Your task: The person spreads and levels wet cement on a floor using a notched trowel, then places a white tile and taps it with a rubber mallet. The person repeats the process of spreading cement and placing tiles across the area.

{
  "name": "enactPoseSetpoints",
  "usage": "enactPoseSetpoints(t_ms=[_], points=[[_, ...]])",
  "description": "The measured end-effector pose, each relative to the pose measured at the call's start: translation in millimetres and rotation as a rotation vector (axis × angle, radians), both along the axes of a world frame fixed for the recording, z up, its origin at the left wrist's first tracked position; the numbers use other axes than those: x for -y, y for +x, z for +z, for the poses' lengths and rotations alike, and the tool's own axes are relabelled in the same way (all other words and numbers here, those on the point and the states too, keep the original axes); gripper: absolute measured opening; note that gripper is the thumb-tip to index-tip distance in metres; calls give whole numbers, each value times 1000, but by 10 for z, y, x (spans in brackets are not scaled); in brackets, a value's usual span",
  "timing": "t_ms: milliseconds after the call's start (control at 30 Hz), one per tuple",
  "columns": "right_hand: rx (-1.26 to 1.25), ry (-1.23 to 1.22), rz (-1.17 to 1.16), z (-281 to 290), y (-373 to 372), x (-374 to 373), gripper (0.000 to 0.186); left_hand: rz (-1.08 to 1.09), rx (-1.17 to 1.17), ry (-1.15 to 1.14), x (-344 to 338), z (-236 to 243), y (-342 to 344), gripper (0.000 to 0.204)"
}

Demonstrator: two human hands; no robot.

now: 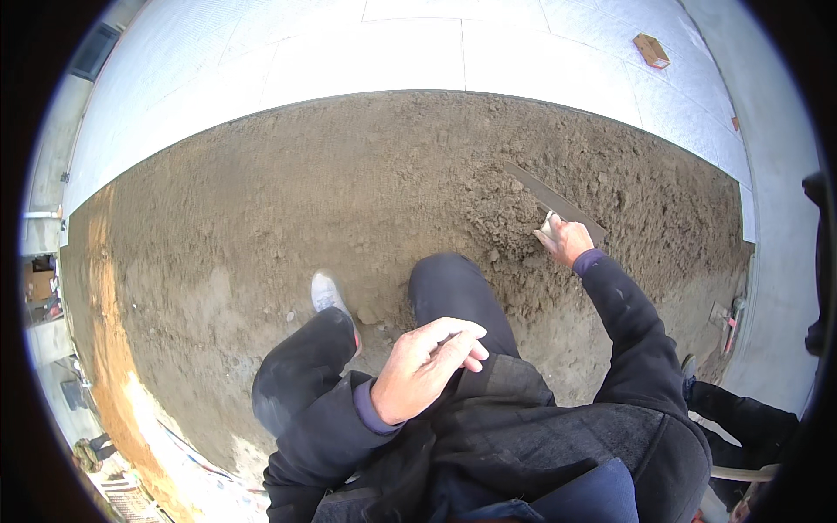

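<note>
My right hand (568, 240) reaches out to the right, fingers wrapped round the pale handle of a long flat steel trowel (558, 199). The blade lies slantwise on loose, crumbly grey-brown mortar (506, 209), which is heaped along its left side. Over my lap, close to my bent right knee (453, 292), hovers my left hand (427, 368). Its fingers are loosely curled together, and I see nothing held in them. The mortar left of the heap is smoother and flatter than the rough, lumpy part to the right.
Large white tiles (375, 57) border the mortar on the far side, with a small brown box (651, 50) on them. A grey wall (776, 261) stands at the right. A tool with a red part (729, 331) lies near it. Another person's dark-clothed leg (741, 410) is at the lower right.
</note>
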State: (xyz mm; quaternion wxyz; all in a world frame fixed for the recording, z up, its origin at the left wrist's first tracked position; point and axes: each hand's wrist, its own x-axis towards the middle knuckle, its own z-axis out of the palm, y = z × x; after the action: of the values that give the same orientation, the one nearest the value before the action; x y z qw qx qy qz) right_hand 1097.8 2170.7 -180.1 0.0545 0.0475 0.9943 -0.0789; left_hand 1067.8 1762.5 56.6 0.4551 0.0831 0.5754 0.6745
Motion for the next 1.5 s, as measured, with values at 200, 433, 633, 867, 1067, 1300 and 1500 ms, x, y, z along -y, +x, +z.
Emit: enactPoseSetpoints(t_ms=[200, 433, 633, 867, 1067, 1300, 1500], points=[[-143, -134, -245, 191, -33, 517, 43, 10, 8, -12, -15, -52, 33, 27], [-48, -2, -50, 32, -565, 553, 48, 6, -13, -27, -43, -60, 4, 28], [-131, 19, -311, -210, -966, 263, 54, -44, -13, -2, 26, 63, 88, 27], [-138, -1243, -956, -314, -1429, 380, 62, -125, 12, 106, 223, 320, 107, 26], [-97, -1837, -1084, -135, -1806, 1196, 58, -112, 56, 154, 330, 357, 16, 27], [-44, -1790, -1029, -159, -2600, 2646, 56, -53, 63, 56, 418, 316, -97, 28], [145, -1306, -404, -342, -2967, 3199, 38, 11, 114, 4, 505, 369, -75, 30]])
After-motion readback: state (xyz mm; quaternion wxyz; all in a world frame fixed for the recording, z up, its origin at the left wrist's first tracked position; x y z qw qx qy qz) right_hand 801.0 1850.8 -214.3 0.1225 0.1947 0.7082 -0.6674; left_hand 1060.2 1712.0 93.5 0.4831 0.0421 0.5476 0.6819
